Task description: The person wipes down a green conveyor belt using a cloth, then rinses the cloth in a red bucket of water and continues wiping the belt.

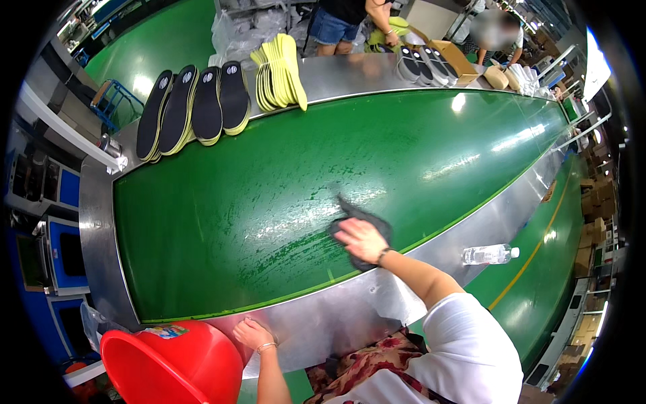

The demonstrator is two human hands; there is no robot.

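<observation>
Dark cloth sits just right of centre frame, right hand palm-down on it, unclenched — probably light, floppy, slippery if damp, so bunch it mid-cloth. Left hand is curled at the metal rim — can't tell if it's gripping.

The cloth lies on the belt, right of the bucket.

"What is the person wearing?"

"A white shirt with a short, loose sleeve, plus a floral garment in deep red and beige, possibly an apron."

"And the jewellery?"

"A thin dark band by the right hand; a slim, pale bracelet by the left hand."
</observation>
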